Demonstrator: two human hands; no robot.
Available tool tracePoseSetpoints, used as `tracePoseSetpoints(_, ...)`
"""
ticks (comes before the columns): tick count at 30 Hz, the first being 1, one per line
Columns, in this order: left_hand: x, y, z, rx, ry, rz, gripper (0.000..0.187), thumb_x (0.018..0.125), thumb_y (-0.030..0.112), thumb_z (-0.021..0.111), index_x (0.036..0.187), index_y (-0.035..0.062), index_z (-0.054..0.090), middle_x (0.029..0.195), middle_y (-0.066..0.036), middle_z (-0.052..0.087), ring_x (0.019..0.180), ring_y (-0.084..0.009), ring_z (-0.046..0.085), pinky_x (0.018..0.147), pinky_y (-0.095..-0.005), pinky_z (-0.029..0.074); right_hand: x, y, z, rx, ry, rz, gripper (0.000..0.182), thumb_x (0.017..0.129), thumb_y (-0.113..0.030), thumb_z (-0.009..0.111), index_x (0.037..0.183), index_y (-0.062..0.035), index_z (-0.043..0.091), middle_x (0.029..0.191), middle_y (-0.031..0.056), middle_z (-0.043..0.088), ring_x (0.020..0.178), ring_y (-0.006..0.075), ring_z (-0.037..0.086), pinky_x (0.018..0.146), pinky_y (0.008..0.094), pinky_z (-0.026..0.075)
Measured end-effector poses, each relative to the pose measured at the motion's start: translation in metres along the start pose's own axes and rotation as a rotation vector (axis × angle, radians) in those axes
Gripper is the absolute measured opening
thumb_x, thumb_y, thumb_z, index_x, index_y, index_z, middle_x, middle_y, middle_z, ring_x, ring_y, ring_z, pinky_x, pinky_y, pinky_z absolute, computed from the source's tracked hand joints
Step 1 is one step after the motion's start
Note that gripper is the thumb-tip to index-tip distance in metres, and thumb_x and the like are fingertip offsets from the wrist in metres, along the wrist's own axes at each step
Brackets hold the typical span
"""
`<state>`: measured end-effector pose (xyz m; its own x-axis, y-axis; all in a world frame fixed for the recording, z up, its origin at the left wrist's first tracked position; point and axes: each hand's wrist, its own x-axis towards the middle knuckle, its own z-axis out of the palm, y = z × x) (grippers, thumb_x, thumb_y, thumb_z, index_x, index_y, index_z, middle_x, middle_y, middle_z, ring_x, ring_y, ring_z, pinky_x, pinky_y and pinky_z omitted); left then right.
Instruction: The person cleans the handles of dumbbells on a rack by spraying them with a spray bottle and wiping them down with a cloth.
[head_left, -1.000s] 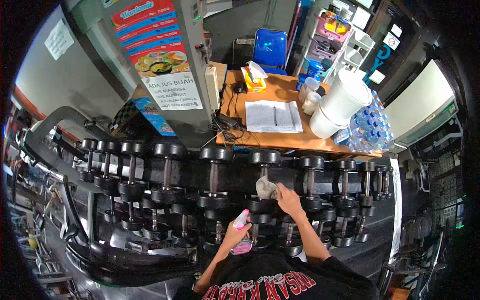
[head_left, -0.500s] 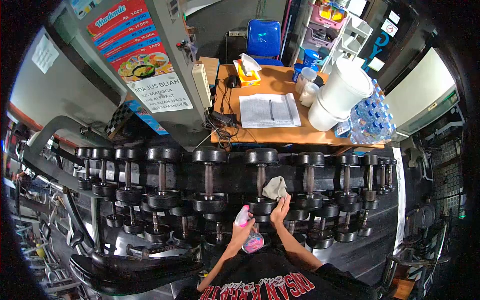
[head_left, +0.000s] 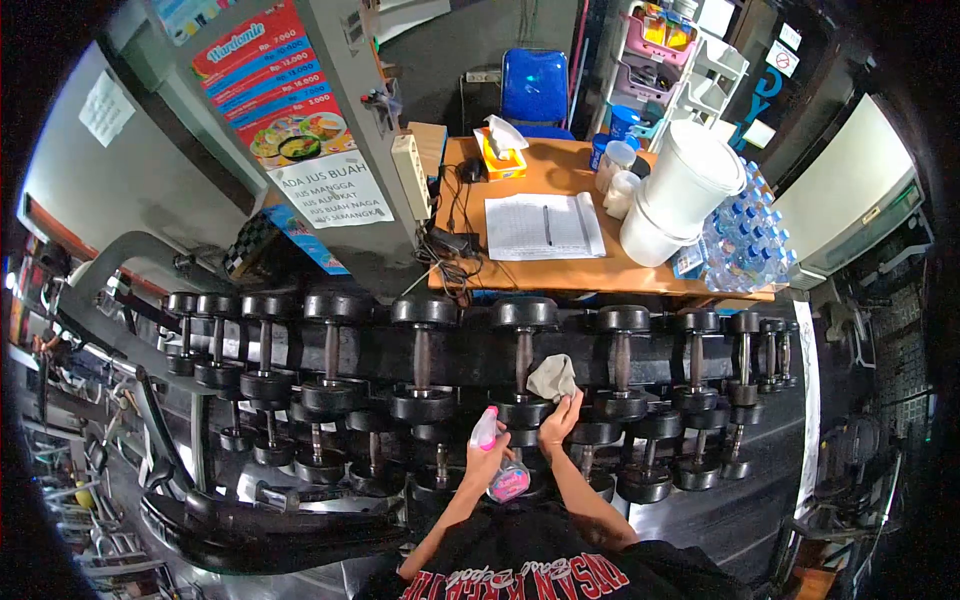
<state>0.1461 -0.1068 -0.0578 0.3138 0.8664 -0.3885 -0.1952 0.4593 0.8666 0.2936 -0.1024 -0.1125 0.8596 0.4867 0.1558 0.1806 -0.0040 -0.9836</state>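
Note:
My left hand [head_left: 486,464] is wrapped round the neck of a spray bottle [head_left: 511,484] with a pink-and-white trigger head and a pink label, held upright close to my body. A light grey cloth [head_left: 551,379] is bunched in my right hand [head_left: 560,425], whose fingers press it from below. The cloth overlaps the near head of a black dumbbell [head_left: 525,313] on the upper row of a rack, beside its worn handle.
More dumbbells [head_left: 422,313] line both tiers of the rack to either side. Behind it, a wooden desk [head_left: 460,272] carries a paper sheet with a pen [head_left: 547,226], a tissue box, white buckets [head_left: 655,228] and water bottles [head_left: 745,250]. A padded bench [head_left: 270,541] stands at the lower left.
The view has shifted slightly, so the desk and rack sit a little lower and further right. Both hands keep their holds, with the cloth staying at the same dumbbell.

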Motion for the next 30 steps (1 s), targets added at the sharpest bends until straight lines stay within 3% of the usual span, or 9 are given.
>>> tracePoseSetpoints(6, 0.004, 0.012, -0.003, 0.25, -0.047, 0.013, 0.045, 0.086, -0.004, 0.058, 0.128, 0.0038, 0.043, 0.1, -0.003, 0.051, 0.058, -0.015, 0.061, 0.049, -0.0292, 0.051, 0.006, 0.004, 0.009, -0.079, 0.022, -0.048, 0.028, 0.096, -0.017, 0.041, 0.113, 0.0015, 0.054, 0.099, 0.0202, 0.061, 0.092, 0.0323, 0.057, 0.081, 0.0378, 0.042)
tracePoseSetpoints(10, -0.001, 0.001, -0.006, 0.25, -0.058, 0.037, 0.035, 0.085, -0.003, 0.059, 0.119, 0.0011, 0.05, 0.099, -0.003, 0.054, 0.057, -0.0135, 0.06, 0.049, -0.0293, 0.051, 0.028, -0.023, -0.004, -0.087, -0.204, -0.006, 0.026, 0.094, -0.015, 0.047, 0.114, 0.0001, 0.055, 0.099, 0.0193, 0.063, 0.092, 0.0343, 0.06, 0.08, 0.0392, 0.046)
tracePoseSetpoints(12, -0.012, 0.005, -0.005, 0.217, -0.032, 0.111, 0.029, 0.085, -0.002, 0.06, 0.113, 0.0012, 0.052, 0.093, -0.004, 0.055, 0.055, -0.0128, 0.06, 0.049, -0.0292, 0.05, 0.041, -0.034, 0.002, -0.166, -0.193, -0.171, 0.026, 0.093, -0.014, 0.049, 0.114, 0.0, 0.055, 0.098, 0.0204, 0.063, 0.091, 0.0361, 0.061, 0.08, 0.0399, 0.047)
tracePoseSetpoints(14, -0.025, 0.011, -0.009, 0.296, -0.033, 0.154, 0.024, 0.085, -0.002, 0.06, 0.107, 0.0018, 0.054, 0.084, -0.004, 0.055, 0.054, -0.0119, 0.059, 0.049, -0.0289, 0.05, 0.052, -0.052, 0.013, -0.279, -0.353, -0.465, 0.026, 0.092, -0.011, 0.051, 0.115, 0.0006, 0.055, 0.102, 0.0228, 0.063, 0.093, 0.0375, 0.062, 0.079, 0.0375, 0.048)
tracePoseSetpoints(18, -0.046, 0.02, -0.017, 0.194, 0.021, 0.185, 0.018, 0.083, -0.003, 0.061, 0.1, 0.0012, 0.055, 0.075, -0.003, 0.056, 0.053, -0.0104, 0.058, 0.047, -0.027, 0.049, 0.046, -0.092, 0.047, -0.934, -1.139, -0.538, 0.026, 0.085, -0.015, 0.055, 0.108, -0.006, 0.059, 0.09, 0.0194, 0.067, 0.08, 0.0371, 0.066, 0.071, 0.0482, 0.051)
tracePoseSetpoints(20, -0.055, 0.022, -0.022, 0.203, 0.035, 0.207, 0.017, 0.084, -0.003, 0.061, 0.1, 0.0008, 0.055, 0.076, -0.004, 0.055, 0.053, -0.0105, 0.058, 0.047, -0.0271, 0.049, 0.034, -0.075, 0.072, -1.168, -1.265, -0.617, 0.029, 0.082, -0.019, 0.055, 0.108, -0.0083, 0.061, 0.089, 0.0191, 0.068, 0.082, 0.0334, 0.068, 0.071, 0.047, 0.052)
tracePoseSetpoints(26, -0.082, 0.039, -0.032, 0.163, 0.087, 0.347, 0.02, 0.084, -0.003, 0.061, 0.103, -0.0007, 0.055, 0.082, -0.005, 0.055, 0.053, -0.0107, 0.058, 0.049, -0.0278, 0.05, 0.049, -0.07, 0.094, -1.302, -1.457, -0.662, 0.031, 0.082, -0.022, 0.056, 0.11, -0.01, 0.063, 0.096, 0.0153, 0.069, 0.088, 0.033, 0.067, 0.073, 0.0467, 0.052)
tracePoseSetpoints(28, -0.086, 0.036, -0.039, 0.15, 0.102, 0.346, 0.019, 0.084, -0.004, 0.06, 0.103, -0.001, 0.055, 0.084, -0.005, 0.056, 0.054, -0.0105, 0.058, 0.05, -0.028, 0.051, 0.066, -0.074, 0.073, -0.958, -1.449, -0.68, 0.029, 0.085, -0.02, 0.053, 0.111, -0.0102, 0.061, 0.097, 0.0169, 0.068, 0.087, 0.0368, 0.065, 0.072, 0.0482, 0.051)
tracePoseSetpoints(30, -0.086, 0.033, -0.047, 0.303, 0.019, 0.382, 0.051, 0.085, -0.009, 0.055, 0.134, 0.0008, 0.045, 0.1, -0.004, 0.053, 0.057, -0.0116, 0.059, 0.052, -0.027, 0.05, 0.073, -0.106, 0.028, -0.806, -1.33, -0.512, 0.026, 0.089, -0.018, 0.048, 0.111, -0.0085, 0.058, 0.094, 0.0192, 0.066, 0.085, 0.0407, 0.062, 0.071, 0.05, 0.049)
